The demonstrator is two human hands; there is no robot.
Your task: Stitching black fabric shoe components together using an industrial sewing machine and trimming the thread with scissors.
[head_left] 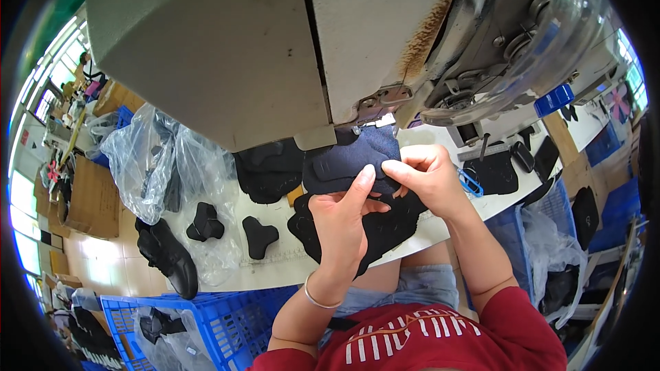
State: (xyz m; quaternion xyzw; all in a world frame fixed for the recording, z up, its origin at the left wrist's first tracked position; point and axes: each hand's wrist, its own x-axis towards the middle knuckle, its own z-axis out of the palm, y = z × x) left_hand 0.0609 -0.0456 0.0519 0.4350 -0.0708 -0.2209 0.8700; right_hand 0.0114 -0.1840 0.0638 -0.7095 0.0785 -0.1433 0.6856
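Observation:
A dark navy fabric piece (354, 158) with a curved seam line lies under the head of a large sewing machine (220, 48). My left hand (340, 223) pinches its near edge, the thumb on top and the fingers curled below. At its right edge, my right hand (433, 178) is closed on the same piece between thumb and fingers. Both thumb tips are close together. Beneath my hands, black fabric pieces (395, 227) lie in a pile at the table's near edge. Fingers under the fabric are partly hidden.
Left on the table (237, 261) are more black pieces (268, 178), small three-armed black pieces (260, 237), a clear plastic bag (155, 165) and a black shoe (168, 257). Blue scissors (470, 183) lie right. Blue crates (240, 326) stand below the table on both sides.

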